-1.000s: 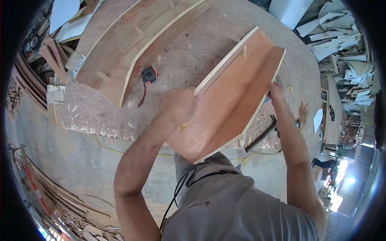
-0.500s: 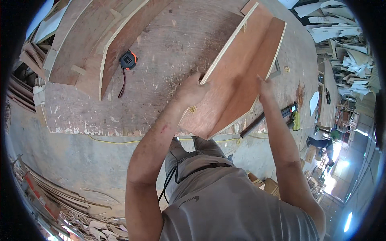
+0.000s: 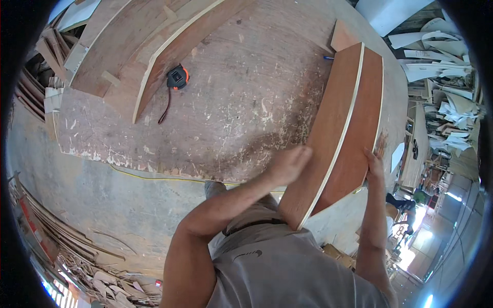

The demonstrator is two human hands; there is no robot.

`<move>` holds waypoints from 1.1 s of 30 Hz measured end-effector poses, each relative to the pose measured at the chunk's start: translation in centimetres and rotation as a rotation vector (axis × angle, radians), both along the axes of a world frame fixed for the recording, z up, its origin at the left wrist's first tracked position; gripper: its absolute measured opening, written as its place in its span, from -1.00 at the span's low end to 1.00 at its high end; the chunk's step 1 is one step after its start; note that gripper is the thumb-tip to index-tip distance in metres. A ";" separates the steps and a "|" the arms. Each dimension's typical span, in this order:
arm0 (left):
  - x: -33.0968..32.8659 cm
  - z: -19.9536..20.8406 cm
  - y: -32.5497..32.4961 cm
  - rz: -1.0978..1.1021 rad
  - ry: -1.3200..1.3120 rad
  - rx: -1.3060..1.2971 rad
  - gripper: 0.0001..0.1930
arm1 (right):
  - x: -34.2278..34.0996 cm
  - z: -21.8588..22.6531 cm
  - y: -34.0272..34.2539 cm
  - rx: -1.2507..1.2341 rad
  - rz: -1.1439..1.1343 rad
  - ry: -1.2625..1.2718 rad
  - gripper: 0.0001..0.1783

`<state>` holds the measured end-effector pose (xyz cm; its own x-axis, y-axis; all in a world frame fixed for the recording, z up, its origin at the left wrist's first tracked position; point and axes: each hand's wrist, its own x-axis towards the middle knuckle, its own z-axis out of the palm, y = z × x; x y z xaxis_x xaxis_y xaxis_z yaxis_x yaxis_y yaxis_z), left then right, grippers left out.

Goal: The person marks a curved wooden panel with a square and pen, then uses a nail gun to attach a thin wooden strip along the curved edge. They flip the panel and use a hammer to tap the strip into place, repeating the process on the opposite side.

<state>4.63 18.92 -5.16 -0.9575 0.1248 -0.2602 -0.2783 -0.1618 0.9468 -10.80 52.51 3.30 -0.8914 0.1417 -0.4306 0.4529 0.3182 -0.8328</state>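
A long, slightly curved plywood piece [image 3: 334, 123], built of two reddish-brown faces with pale edges, stands tilted at the right of the worktable, its near end at my waist. My right hand [image 3: 375, 163] grips its right edge, thumb on the face. My left hand [image 3: 290, 165] is curled closed beside the left face, slightly blurred. Its fingertips overlap that face; whether they touch it, or hold anything small, I cannot tell. A black and orange tape measure [image 3: 177, 77] with a wrist strap lies farther left on the table.
Another curved plywood frame [image 3: 149, 77] stands at the table's far left. The scuffed worktable [image 3: 241, 102] has a small board [image 3: 343, 36] and a blue item [image 3: 328, 58] beyond the piece. A yellow cord [image 3: 149, 177] runs along the near edge. Wood strips [image 3: 67, 236] lie on the floor.
The plywood piece has been turned and drawn nearer to me, to the right. My left hand has let go of its edge and closed beside it. The right hand keeps hold, lower down.
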 end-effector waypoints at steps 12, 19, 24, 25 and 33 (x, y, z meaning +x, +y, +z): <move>-1.4 -0.7 6.0 0.122 -0.453 0.852 -0.41 | -4.6 5.3 -1.1 0.302 0.269 0.201 -0.77; -0.3 -6.5 -6.3 0.455 -0.492 0.656 -0.42 | -3.0 2.3 -15.9 0.477 0.357 0.141 -0.56; 1.8 -4.3 -10.1 0.607 -0.548 0.609 -0.43 | -2.3 -4.4 -20.3 0.225 0.348 0.371 -0.56; 2.1 -3.7 -10.4 0.631 -0.562 0.600 -0.43 | -2.2 -5.3 -20.4 0.256 0.366 0.392 -0.57; 6.0 1.2 -15.7 0.496 -0.495 0.184 -0.53 | -9.4 -7.7 -17.0 0.128 0.638 0.197 -0.66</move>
<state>10.67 3.17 -3.93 -0.6879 -0.2100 -0.6948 -0.5200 -0.5252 0.6736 -20.23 35.52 -4.44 -0.8776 -0.3987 -0.2663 -0.0124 0.5740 -0.8188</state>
